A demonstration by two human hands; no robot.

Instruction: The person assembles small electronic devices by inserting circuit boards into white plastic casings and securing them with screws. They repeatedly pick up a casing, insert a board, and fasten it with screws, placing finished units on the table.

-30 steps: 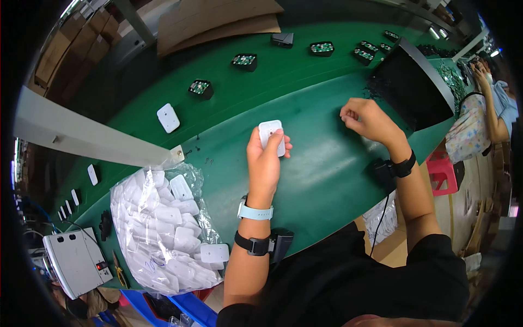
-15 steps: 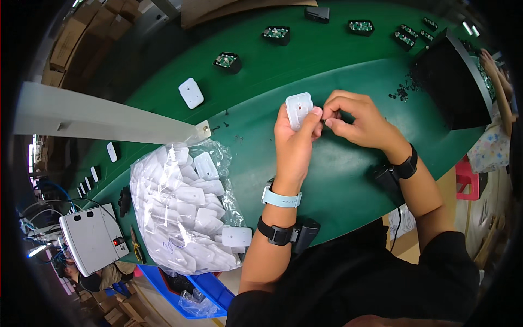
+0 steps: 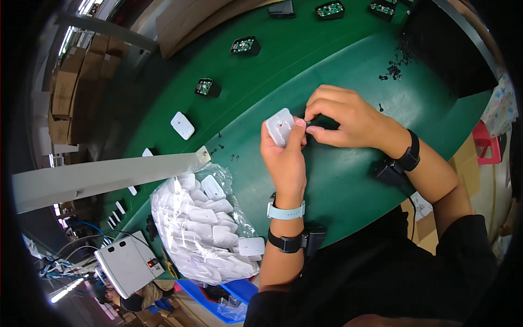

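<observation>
My left hand (image 3: 286, 163) grips a white plastic cover (image 3: 279, 128) by its edge, thumb on top, with the recessed inner face and a small central hole showing. Close beside it, my right hand (image 3: 348, 117) pinches a small black part (image 3: 308, 124) between thumb and fingertips. That part is mostly hidden by the fingers, so its exact shape cannot be made out. Near my left forearm lies a clear plastic bag (image 3: 190, 234) full of similar white covers, with one loose cover (image 3: 250, 246) at its edge.
Along the green belt stand black housings with circuit boards (image 3: 245, 46) and a white-covered unit (image 3: 182, 126). Small black parts (image 3: 393, 70) lie scattered by a black bin (image 3: 452, 49). A grey metal bar (image 3: 109, 174) crosses at left, above a white box-shaped device (image 3: 129, 264).
The view has turned, shifting the whole scene. The cover in my left hand is tilted more, and my right fingertips with the black part stay close to its edge.
</observation>
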